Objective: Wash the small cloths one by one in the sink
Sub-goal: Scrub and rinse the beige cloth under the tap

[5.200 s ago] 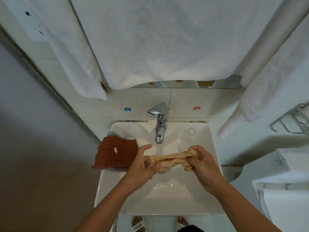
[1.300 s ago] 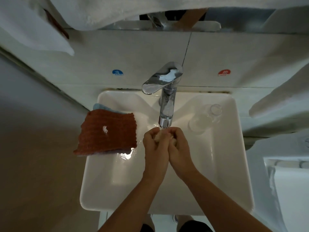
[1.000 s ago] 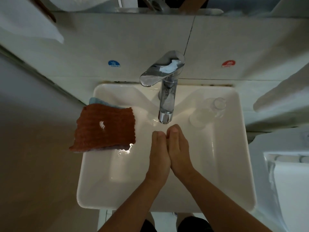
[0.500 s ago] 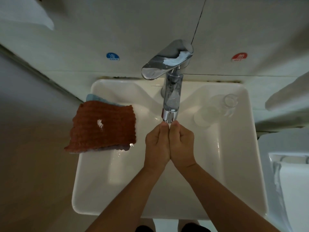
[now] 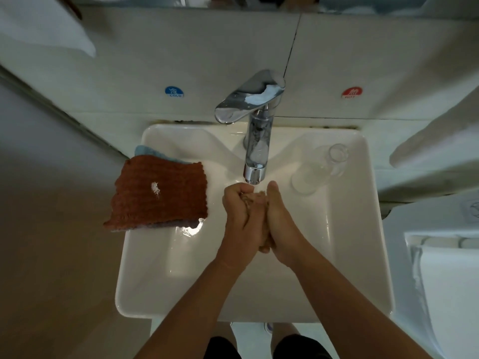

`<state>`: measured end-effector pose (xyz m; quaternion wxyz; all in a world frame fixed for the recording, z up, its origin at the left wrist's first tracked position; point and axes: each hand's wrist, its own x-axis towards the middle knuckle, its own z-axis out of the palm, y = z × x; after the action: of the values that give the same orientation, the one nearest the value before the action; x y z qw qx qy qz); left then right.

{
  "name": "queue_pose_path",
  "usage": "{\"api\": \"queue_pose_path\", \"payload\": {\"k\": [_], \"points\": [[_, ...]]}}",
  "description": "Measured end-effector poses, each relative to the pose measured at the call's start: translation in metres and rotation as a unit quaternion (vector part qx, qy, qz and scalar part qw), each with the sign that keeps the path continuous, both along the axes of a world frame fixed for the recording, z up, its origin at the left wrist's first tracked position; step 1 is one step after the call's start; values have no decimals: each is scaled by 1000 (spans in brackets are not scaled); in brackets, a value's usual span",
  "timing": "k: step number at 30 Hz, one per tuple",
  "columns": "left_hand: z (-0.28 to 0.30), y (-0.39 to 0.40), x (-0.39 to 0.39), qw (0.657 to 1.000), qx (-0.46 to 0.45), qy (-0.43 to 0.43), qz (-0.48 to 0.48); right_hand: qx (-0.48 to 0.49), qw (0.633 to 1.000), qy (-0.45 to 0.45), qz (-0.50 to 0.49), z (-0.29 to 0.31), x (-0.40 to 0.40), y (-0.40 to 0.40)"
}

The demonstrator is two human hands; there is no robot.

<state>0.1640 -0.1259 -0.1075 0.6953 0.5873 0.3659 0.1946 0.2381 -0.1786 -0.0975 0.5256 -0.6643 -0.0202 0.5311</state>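
Note:
A small tan cloth [image 5: 251,199] is bunched between my two hands over the white sink [image 5: 145,288], just below the chrome tap's spout [image 5: 255,174]. My left hand [image 5: 239,218] curls its fingers round the cloth. My right hand [image 5: 281,218] presses against it from the right, fingers fairly straight. Only a small patch of the cloth shows between the fingers. A rust-brown cloth [image 5: 160,193] lies on the sink's left rim, on top of a light blue cloth [image 5: 149,151] and another cloth whose edge shows underneath.
A clear glass [image 5: 320,168] lies on its side on the sink's back right ledge. Blue cold [image 5: 174,92] and red hot [image 5: 351,93] stickers mark the wall tiles. White towels [image 5: 44,29] hang above at left and right. A white fixture [image 5: 445,255] stands at right.
Five seconds ago the tan cloth was stretched between both hands; now it is bunched inside them under the spout. In the last second my hands rubbed back and forth, fingers curling and straightening.

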Motion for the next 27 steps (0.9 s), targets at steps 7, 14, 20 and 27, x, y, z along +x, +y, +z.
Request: {"api": "queue_pose_path", "payload": {"k": [7,14,20,27], "points": [[4,2,-2,990,111,77,49,127,976,-98,-148,1,-6,2],[-12,-8,12,989,-13,138,42,89,926,-350,-113,-26,-21,9],[-21,0,13,986,129,101,21,115,914,-375,-108,-30,-10,14],[-12,7,18,995,45,-16,89,123,920,-331,-172,-36,-10,21]]}}
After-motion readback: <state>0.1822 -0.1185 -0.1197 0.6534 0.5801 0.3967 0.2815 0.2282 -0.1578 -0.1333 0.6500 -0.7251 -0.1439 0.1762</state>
